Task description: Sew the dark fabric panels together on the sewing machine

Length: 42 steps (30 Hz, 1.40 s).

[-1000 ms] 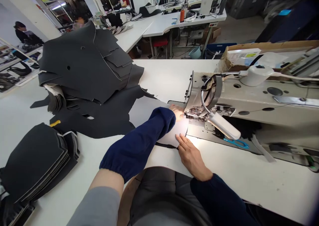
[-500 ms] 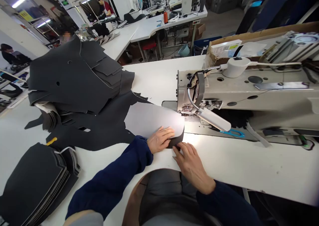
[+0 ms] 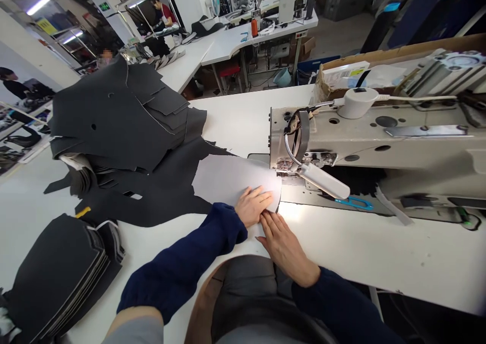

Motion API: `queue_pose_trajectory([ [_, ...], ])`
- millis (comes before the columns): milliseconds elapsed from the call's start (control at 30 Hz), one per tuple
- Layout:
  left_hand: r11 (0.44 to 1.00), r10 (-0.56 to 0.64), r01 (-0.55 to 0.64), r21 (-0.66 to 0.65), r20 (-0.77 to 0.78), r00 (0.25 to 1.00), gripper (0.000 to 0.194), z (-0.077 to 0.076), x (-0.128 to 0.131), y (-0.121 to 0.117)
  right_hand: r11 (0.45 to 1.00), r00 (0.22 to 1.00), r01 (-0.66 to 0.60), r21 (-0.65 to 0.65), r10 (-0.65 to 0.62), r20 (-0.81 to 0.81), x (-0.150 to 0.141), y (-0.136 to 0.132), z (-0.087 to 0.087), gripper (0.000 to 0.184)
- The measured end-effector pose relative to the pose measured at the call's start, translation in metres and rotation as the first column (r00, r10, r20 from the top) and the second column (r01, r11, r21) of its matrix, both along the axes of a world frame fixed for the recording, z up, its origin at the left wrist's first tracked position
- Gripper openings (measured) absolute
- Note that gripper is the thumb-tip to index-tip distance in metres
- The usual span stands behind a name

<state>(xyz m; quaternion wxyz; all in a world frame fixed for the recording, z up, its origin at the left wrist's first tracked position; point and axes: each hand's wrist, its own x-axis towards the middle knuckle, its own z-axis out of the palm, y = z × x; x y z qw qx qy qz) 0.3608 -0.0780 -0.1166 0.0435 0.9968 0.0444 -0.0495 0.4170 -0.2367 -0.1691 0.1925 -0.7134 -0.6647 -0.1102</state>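
Flat and unclenched, our left hand [image 3: 252,206] and right hand [image 3: 285,246] press the pale sheet's [image 3: 231,179] edge beside the machine [image 3: 341,141].

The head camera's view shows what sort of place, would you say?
Probably a sewing workshop: there is an industrial-looking sewing machine with a lamp, piled dark cut pieces, and more worktables behind.

And away from the sewing machine [image 3: 288,131], drawing the left hand [image 3: 252,205] back toward seven o'clock! Now sliding the right hand [image 3: 281,244] toward ten o'clock, right beside it, and almost hiding the dark edge [image 3: 279,208] exposed before at the pale piece's [image 3: 224,177] four o'clock!
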Motion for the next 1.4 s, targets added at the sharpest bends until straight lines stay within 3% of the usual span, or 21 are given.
queue_pose_trajectory([
  [133,1.000,0.014,-0.014,0.024,0.016,1.000,0.047,0.002,0.013,0.006,1.000,0.999,0.026,0.003,-0.026,0.019,0.004,0.010,0.000,0.044],
  [333,0.987,-0.154,0.153,-0.042,-0.022,0.988,0.037,0.013,0.015,0.029,0.999,1.000,-0.021,0.024,0.021,0.005,-0.018,0.041,-0.005,0.047],
  [433,0.983,-0.181,0.179,-0.044,-0.051,0.982,0.032,0.013,0.012,0.033,0.999,1.000,-0.025,0.043,0.024,0.016,-0.024,0.052,-0.008,0.045],
  [633,0.987,-0.150,0.152,0.045,-0.043,0.988,0.031,0.006,0.019,0.027,0.999,0.998,-0.025,0.029,0.023,0.062,-0.019,0.058,-0.006,0.026],
  [1133,0.986,-0.132,0.137,0.099,-0.057,0.990,0.026,0.001,0.063,0.046,0.998,0.993,0.042,-0.036,-0.037,0.115,0.012,0.086,-0.008,0.032],
  [1400,0.991,-0.038,0.049,0.128,-0.092,0.995,0.025,0.012,0.085,0.054,0.996,0.994,0.066,-0.053,-0.061,0.089,0.030,0.102,-0.007,0.035],
])
